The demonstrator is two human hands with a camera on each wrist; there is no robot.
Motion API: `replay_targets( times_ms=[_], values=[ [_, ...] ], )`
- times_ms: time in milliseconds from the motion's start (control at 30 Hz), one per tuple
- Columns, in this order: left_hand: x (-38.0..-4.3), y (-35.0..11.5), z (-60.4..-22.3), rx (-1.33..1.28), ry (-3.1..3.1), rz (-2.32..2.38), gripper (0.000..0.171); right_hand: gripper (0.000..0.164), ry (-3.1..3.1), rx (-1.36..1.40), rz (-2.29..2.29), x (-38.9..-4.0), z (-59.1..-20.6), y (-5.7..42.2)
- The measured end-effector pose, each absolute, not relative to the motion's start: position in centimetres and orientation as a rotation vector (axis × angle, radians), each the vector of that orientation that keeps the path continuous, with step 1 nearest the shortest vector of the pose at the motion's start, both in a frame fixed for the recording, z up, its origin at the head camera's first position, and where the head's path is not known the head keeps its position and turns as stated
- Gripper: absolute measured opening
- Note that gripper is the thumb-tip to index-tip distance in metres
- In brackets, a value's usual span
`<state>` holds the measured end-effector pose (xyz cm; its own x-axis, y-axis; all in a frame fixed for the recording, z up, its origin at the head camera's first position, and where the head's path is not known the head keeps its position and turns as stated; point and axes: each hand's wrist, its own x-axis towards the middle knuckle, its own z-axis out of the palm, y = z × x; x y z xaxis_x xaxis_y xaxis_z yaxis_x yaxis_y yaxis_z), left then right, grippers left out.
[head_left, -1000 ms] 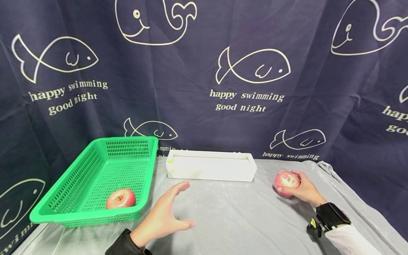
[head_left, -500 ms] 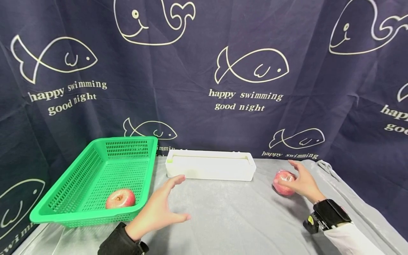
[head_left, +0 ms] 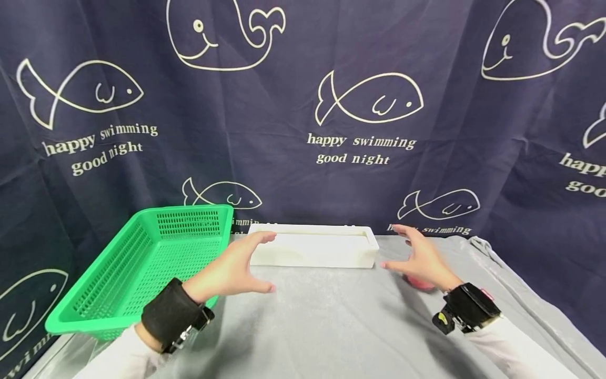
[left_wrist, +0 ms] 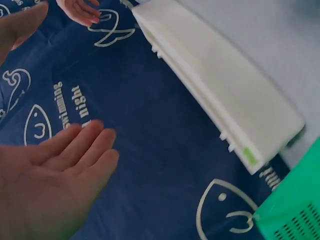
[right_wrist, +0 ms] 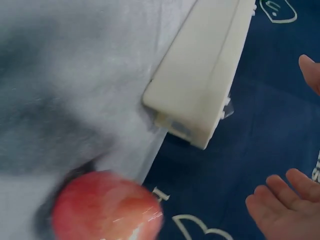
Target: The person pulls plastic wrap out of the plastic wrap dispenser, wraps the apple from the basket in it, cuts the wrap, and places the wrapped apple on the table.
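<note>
My left hand [head_left: 232, 266] hovers before the left end of a long white box [head_left: 312, 252], which looks like a cling film dispenser. Its fingers and thumb are spread with nothing between them. Near the box's right end, my right hand [head_left: 423, 263] is also raised, thumb and fingers apart. In the left wrist view a gap separates my left hand [left_wrist: 60, 180] from the box. Behind and below the right hand, an apple [head_left: 420, 284] rests on the grey cloth, mostly covered by that hand. The right wrist view shows this apple [right_wrist: 107, 210] with a shiny clear wrap.
A green perforated basket [head_left: 227, 226] stands at the left; my left arm hides its near right corner. A dark blue curtain [head_left: 284, 184] printed with fish hangs directly behind the box. Grey cloth [head_left: 326, 321] covers the table in front.
My right hand has let go of the wrapped apple and moved left toward the box. My left hand has risen forward, and the apple in the basket is now hidden behind my arm.
</note>
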<state>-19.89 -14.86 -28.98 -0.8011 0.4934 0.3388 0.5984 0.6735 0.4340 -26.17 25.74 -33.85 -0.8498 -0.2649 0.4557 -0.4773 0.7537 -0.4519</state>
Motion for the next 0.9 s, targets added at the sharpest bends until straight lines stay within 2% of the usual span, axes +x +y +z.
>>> replay_targets(
  times_ms=[433,633,900],
  values=[
    [-28.7,-13.6,-27.2,-1.074,-3.041,-0.370,0.072,0.068,-2.595,0.826,0.619,-29.8,-33.4,21.0],
    [-31.4,-12.6,-27.8,-0.938,-3.190,-0.289,0.066,0.060,-2.607,0.901,0.544,-31.1,-33.4,20.0],
    [-33.4,-11.9,-29.3,-0.753,-3.277,-0.195,0.065,0.061,-2.697,0.920,0.458,-32.6,-34.2,19.6]
  ],
)
